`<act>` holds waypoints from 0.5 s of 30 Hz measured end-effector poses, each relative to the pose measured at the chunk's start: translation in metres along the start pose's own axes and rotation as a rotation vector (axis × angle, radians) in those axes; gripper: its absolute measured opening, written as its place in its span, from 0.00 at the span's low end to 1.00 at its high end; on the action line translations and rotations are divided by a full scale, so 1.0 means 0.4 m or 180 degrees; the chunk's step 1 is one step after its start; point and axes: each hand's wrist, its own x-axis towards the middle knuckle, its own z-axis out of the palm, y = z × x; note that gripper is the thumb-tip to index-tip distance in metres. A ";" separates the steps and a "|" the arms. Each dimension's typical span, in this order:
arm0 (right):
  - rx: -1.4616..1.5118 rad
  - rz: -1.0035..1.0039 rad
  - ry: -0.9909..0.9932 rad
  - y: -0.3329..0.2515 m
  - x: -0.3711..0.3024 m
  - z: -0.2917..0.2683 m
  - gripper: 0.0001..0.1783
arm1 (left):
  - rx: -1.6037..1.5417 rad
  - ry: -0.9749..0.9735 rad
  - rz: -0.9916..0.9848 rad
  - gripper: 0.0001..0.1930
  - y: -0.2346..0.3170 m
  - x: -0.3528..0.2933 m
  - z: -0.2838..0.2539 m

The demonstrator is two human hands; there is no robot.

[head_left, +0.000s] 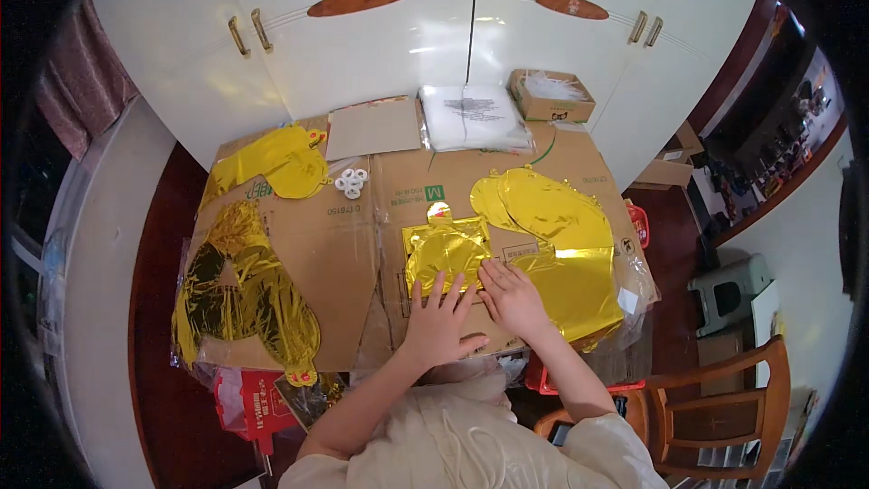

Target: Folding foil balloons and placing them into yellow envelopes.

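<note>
In front of me on the cardboard-covered table lies a folded gold foil balloon (448, 252), flattened into a rough square with a small rounded tab sticking out at its far edge. My left hand (439, 326) rests on its near edge with fingers spread flat. My right hand (514, 301) lies at its near right corner, fingers stretched out and close together. To the right, a stack of flat gold foil balloons (566, 244) reaches close to my right hand. More gold foil balloons lie on the left, one crumpled (253, 285) and one smoother (281, 163) behind it.
Several small white rolls (351, 183) sit left of centre. Along the back are a grey-brown board (374, 129), a stack of clear plastic bags (475, 118) and a small carton (552, 96) of white strips. A wooden chair (724, 407) stands at right, a red bag (253, 403) below left.
</note>
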 end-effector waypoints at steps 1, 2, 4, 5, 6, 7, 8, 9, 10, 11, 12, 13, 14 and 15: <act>-0.0015 -0.0014 0.0012 -0.001 0.004 -0.002 0.20 | -0.0005 0.0002 -0.0004 0.46 0.000 0.000 0.000; -0.0028 -0.0034 0.0024 -0.003 0.013 -0.009 0.19 | 0.0000 0.0011 -0.0004 0.46 -0.001 -0.001 0.001; -0.0075 -0.0021 0.0024 -0.005 0.035 -0.013 0.16 | 0.0010 0.0032 -0.0011 0.46 -0.002 -0.004 0.004; -0.0116 0.0024 0.0022 -0.005 0.050 -0.014 0.14 | 0.0007 0.0017 -0.0009 0.46 -0.001 -0.002 0.002; -0.0157 0.0067 0.0019 -0.008 0.062 -0.013 0.12 | 0.0005 0.0002 -0.0008 0.46 0.000 -0.001 0.001; -0.0322 0.0122 -0.0009 -0.015 0.073 -0.006 0.10 | 0.0003 -0.0012 -0.0009 0.46 0.000 0.000 -0.001; -0.0493 0.0171 -0.0035 -0.023 0.088 0.005 0.08 | -0.0007 0.0006 -0.0004 0.46 -0.001 0.000 0.000; -0.0663 0.0220 -0.0060 -0.026 0.098 0.012 0.07 | -0.0016 0.0024 0.0001 0.46 -0.003 -0.001 0.004; -0.0692 0.0200 0.0092 -0.027 0.103 0.015 0.06 | -0.0025 0.0041 0.0006 0.46 -0.005 -0.001 0.005; -0.0709 0.0161 0.0245 -0.032 0.107 0.021 0.07 | -0.0066 0.0046 0.0031 0.44 -0.009 -0.003 0.003; -0.0723 0.0123 0.0397 -0.036 0.110 0.027 0.07 | -0.0108 0.0049 0.0057 0.43 -0.013 -0.004 -0.001; -0.0732 0.0140 0.0376 -0.037 0.110 0.031 0.06 | -0.0150 0.0052 0.0084 0.41 -0.019 -0.006 -0.003; -0.0747 0.0167 0.0347 -0.034 0.106 0.032 0.06 | -0.0160 0.0154 0.0045 0.39 -0.028 -0.011 -0.001; -0.0763 0.0196 0.0318 -0.032 0.104 0.033 0.06 | -0.0169 0.0255 0.0007 0.37 -0.041 -0.018 0.006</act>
